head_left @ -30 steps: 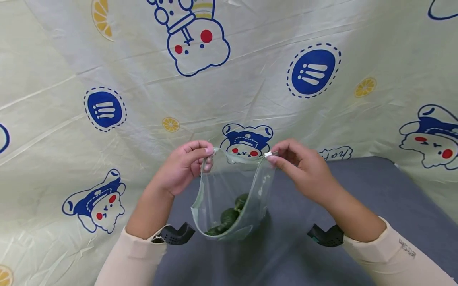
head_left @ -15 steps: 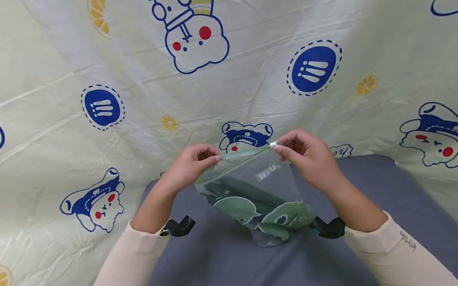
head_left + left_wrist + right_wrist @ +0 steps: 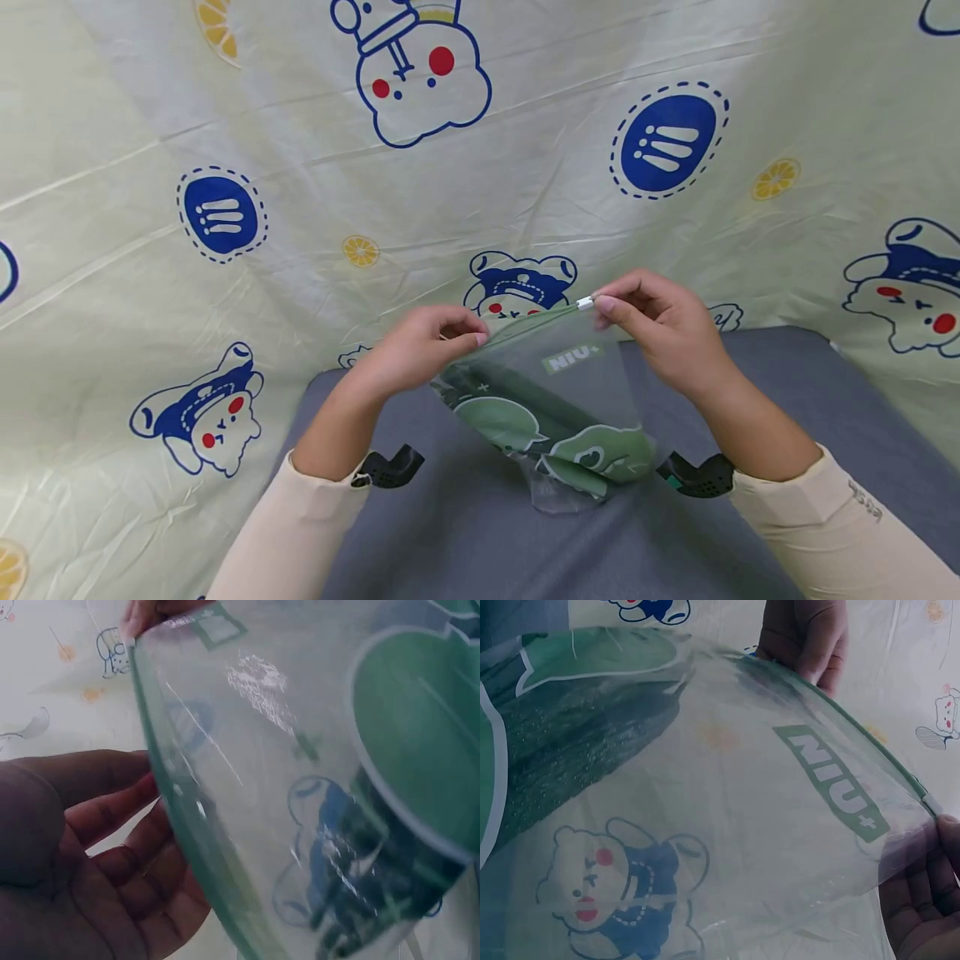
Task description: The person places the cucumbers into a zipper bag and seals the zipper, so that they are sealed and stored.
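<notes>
A see-through slider zip bag point(image 3: 555, 396) with green leaf-like prints and a "NIU+" label hangs tilted between both hands. Several dark green cucumbers point(image 3: 592, 742) lie inside it, partly covered by the prints. My left hand point(image 3: 427, 350) pinches the green top edge near the bag's left end; in the left wrist view its thumb and fingertips point(image 3: 139, 769) meet that edge. My right hand point(image 3: 667, 333) pinches the top right corner, right at the white slider point(image 3: 585, 303). The bag's mouth is drawn into a nearly straight line.
A grey-covered table point(image 3: 465, 533) lies below the bag. Behind it hangs a pale curtain point(image 3: 525, 192) with cartoon prints. Black wrist cameras sit on the left wrist point(image 3: 393, 467) and the right wrist point(image 3: 697, 477).
A second ago the bag gaped toward me, cucumber ends showing. It has swung round so its printed face shows, the mouth pulled flat. My left hand has shifted right, my right slightly up and right.
</notes>
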The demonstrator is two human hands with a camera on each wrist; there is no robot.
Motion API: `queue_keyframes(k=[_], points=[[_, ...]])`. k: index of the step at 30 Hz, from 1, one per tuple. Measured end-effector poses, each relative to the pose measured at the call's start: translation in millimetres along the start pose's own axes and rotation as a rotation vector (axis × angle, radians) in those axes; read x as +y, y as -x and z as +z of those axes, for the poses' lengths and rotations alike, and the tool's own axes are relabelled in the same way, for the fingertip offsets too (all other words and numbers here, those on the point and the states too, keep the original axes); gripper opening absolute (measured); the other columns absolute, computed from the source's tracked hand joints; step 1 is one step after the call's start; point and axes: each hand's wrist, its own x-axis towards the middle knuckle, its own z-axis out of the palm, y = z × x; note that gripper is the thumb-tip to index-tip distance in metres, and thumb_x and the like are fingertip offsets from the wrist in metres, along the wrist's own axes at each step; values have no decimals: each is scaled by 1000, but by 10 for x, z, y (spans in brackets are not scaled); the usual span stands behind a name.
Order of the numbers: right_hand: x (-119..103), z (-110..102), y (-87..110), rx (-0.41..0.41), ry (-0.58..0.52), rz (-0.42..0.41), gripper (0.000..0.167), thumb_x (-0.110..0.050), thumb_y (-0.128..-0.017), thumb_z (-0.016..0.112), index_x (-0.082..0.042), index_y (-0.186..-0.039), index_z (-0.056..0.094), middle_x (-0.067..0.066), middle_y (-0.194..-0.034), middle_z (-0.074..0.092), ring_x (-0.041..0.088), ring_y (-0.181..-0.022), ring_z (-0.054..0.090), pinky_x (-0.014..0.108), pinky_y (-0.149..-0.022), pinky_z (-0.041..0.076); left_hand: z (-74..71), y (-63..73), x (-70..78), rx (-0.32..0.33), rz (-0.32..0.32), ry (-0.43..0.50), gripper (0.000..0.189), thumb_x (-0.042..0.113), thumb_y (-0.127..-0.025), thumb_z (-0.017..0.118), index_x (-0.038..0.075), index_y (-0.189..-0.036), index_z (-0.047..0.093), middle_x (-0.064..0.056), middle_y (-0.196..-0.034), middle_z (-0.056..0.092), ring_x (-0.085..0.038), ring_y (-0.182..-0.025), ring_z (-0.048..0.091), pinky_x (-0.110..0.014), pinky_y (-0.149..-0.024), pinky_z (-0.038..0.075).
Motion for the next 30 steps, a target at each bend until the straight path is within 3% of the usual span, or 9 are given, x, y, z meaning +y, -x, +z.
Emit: queue_keyframes(k=[8,13,17,21,25,30], points=[[20,13,29,25,32,-63,10,6,-96,61,5,-102,68,-9,-89,69,7,-78,66,17,-69,55,276,-157,197,12,169,-4,29,33,-102,60,22,-128,68,6,-124,68,-10,-111,64,-32,-94,56],[34,56,38,15,55,-77,11,5,-95,63,1,-102,70,-6,-90,68,10,-78,64,19,-64,53,444,-260,304,41,262,81,36,34,-101,62,22,-135,64,8,-131,66,-9,-120,61,-35,-101,54],[23,85,53,-1,82,-71,10,1,-96,63,-3,-103,70,-6,-90,67,12,-78,63,21,-63,51,514,-297,405,77,314,120,27,33,-100,64,23,-124,69,9,-121,69,-6,-110,64,-32,-92,57],[4,99,66,-13,64,-84,11,3,-96,62,-2,-103,69,-7,-94,68,11,-82,63,20,-68,53,551,-348,465,114,386,64,17,29,-99,66,18,-111,73,6,-104,68,-4,-95,62,-25,-85,56],[-9,109,81,-2,62,-97,12,5,-95,62,-2,-103,68,-6,-94,68,11,-82,64,19,-69,54,571,-386,465,120,415,46,16,26,-99,65,16,-108,73,4,-102,65,-7,-90,59,-22,-80,55],[3,134,84,28,85,-94,11,4,-95,63,-3,-101,69,0,-88,66,11,-77,62,19,-66,53,577,-404,424,101,384,85,17,26,-100,64,16,-110,73,3,-105,66,-10,-88,59,-28,-77,55]])
